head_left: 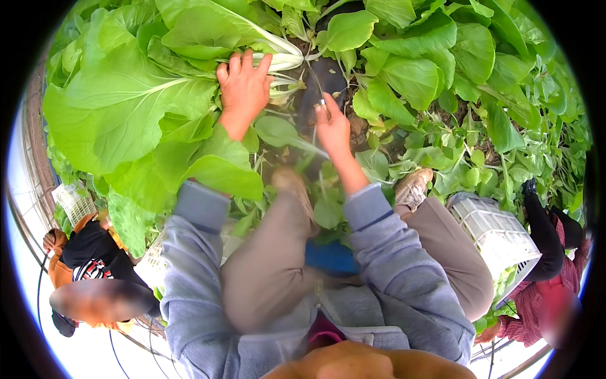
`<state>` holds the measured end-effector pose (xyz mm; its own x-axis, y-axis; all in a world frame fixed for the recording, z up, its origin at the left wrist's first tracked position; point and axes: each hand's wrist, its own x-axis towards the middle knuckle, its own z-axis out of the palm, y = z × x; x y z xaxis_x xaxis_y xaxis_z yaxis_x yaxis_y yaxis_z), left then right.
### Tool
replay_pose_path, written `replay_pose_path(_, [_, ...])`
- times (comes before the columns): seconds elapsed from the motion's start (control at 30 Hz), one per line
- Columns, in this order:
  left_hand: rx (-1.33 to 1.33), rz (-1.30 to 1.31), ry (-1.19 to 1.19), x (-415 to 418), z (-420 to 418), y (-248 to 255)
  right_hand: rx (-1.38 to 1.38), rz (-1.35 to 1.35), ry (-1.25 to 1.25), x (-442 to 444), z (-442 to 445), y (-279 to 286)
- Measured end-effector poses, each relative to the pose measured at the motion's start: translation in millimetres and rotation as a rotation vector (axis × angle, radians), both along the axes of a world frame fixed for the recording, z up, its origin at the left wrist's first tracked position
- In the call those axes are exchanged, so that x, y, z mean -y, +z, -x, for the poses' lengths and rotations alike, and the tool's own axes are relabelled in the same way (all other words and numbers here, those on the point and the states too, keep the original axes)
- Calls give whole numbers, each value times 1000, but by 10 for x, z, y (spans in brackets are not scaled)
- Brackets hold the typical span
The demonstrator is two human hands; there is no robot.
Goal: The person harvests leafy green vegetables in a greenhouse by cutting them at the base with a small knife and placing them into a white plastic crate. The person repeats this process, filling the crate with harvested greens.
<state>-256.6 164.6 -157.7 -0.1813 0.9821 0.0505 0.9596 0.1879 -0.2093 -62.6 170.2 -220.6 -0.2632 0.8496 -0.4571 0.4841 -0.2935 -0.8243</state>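
My left hand (245,90) grips a big head of leafy greens (118,99) by its pale stalks. The head leans over to the left, and its white base (289,60) faces right. In my right hand (334,125) is a small knife (316,78) with a thin blade and a light-coloured collar; my fingers cover most of its handle. The blade reaches up close to the base of the stalks, but I cannot tell whether it touches. Below the knife, a loose-looking leaf (279,131) stretches over the dark ground sheet (326,76).
More leafy plants (416,61) crowd the bed ahead and to the right. White plastic crates (497,237) stand beside my right leg and at the left (73,203). Something blue (331,258) lies beneath me. One person (94,256) is at the left, another (544,284) at the right.
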Motion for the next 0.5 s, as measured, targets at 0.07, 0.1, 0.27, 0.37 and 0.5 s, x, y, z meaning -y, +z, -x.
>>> replay_pose_path(0.07, [75, 136, 24, -33, -83, 125, -40, 25, -1, 117, -83, -23])
replay_pose_path(0.1, [110, 206, 37, -33, -116, 167, -10, 8, 13, 124, -70, 18])
replay_pose_path(0.27, [-111, 332, 6, 41, -176, 41, 176, -33, 117, 44, 27, 153])
replay_pose_path(0.37, [-176, 297, 1, 58, -96, -83, 245, 30, 176, 9, 59, 169])
replay_pose_path(0.5, [-129, 209, -32, 117, 54, -199, 226, 57, 145, 33, 85, 129])
